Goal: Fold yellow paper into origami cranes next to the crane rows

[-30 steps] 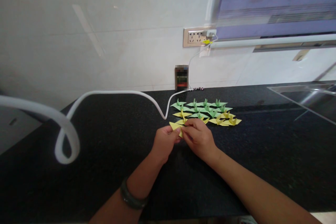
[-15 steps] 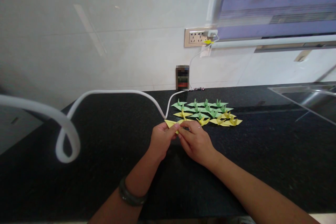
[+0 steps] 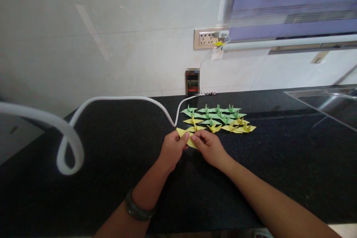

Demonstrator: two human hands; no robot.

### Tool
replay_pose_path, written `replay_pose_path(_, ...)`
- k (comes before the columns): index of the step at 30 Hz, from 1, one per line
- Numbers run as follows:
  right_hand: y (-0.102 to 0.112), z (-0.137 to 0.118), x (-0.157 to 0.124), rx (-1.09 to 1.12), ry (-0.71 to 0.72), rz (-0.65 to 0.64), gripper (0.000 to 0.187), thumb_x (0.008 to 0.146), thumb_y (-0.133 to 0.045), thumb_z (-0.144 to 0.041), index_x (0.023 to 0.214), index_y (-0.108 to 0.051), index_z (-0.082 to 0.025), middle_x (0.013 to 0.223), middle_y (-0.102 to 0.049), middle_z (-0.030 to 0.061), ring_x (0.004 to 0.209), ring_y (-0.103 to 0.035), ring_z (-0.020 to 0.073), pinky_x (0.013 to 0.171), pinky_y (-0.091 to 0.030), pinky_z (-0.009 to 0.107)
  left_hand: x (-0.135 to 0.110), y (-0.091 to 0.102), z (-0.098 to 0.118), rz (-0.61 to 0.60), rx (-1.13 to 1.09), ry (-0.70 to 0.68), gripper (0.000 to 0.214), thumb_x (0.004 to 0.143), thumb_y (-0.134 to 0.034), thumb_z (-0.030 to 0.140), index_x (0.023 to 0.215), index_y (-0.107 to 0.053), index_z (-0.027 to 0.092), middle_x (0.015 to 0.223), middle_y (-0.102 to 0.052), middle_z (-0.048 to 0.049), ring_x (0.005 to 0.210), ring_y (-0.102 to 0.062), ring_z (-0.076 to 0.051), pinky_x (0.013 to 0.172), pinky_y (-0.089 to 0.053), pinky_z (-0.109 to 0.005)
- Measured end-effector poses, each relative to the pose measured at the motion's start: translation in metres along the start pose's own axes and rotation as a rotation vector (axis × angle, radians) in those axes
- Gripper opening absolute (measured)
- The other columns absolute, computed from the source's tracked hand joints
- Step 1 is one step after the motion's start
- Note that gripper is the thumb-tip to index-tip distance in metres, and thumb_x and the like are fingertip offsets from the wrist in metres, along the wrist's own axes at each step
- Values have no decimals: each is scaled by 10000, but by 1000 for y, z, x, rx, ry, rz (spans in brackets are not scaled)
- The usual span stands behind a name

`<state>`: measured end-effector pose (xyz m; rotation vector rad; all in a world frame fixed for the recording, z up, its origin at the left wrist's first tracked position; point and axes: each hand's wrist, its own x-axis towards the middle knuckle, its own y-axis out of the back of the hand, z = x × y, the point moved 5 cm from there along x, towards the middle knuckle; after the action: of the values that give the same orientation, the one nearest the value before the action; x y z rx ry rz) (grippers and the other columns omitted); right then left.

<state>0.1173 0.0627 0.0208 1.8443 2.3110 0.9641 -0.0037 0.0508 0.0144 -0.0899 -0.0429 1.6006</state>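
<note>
Between my two hands is a piece of folded yellow paper [image 3: 192, 142], held just above the black counter. My left hand [image 3: 173, 148] pinches its left part with the thumb on top. My right hand [image 3: 211, 148] grips the right side, thumb and fingertips pressed on the paper near its middle. Right behind my hands stand several folded paper cranes in rows, green cranes [image 3: 212, 122] mostly at the back and yellow cranes [image 3: 214, 128] mostly nearer to me. The fingers under the paper are partly hidden.
A thick white cable [image 3: 122, 97] loops across the left and runs to the wall. A phone-like device with a blurred screen [image 3: 192, 81] leans on the wall below a socket [image 3: 203, 39]. A metal sink [image 3: 334, 102] is set into the black counter [image 3: 279, 163] at the right.
My right thumb and fingers have shifted on the yellow paper, and more of its lower right part shows now. The view has moved slightly.
</note>
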Motion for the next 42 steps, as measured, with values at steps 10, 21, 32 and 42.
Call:
replay_pose_path(10,1,-9,-1,-57,105,-17,166,773,-467,-257,644,-508,-160,595,-486,-9,558,-436,94,533,-335,213,3,0,-2,-13,-49,-4,245,693,-542,356,748,-571,119,584,-566,5,540,-522,-107,540,-416,-231)
replay_pose_path(21,-5,-3,-2,149,-18,-64,177,757,-477,-278,634,-502,-154,573,-467,-20,522,-405,81,477,-333,193,0,-3,-3,-40,-48,-9,220,710,-531,339,717,-535,119,575,-517,18,508,-469,-74,488,-369,-195)
replay_pose_path(32,-2,2,-1,398,-146,37,171,689,-563,-313,654,-559,-146,539,-518,-17,464,-427,71,430,-348,190,-2,-4,-1,-106,-170,86,255,667,-582,357,798,-572,139,726,-596,-21,654,-555,-114,618,-438,-254)
replay_pose_path(42,-6,5,1,680,-248,-177,199,712,-546,-339,669,-531,-146,568,-515,-32,418,-430,46,421,-371,186,-2,-8,2,-225,-105,65,291,702,-525,383,813,-554,116,667,-588,-33,564,-542,-108,567,-434,-252)
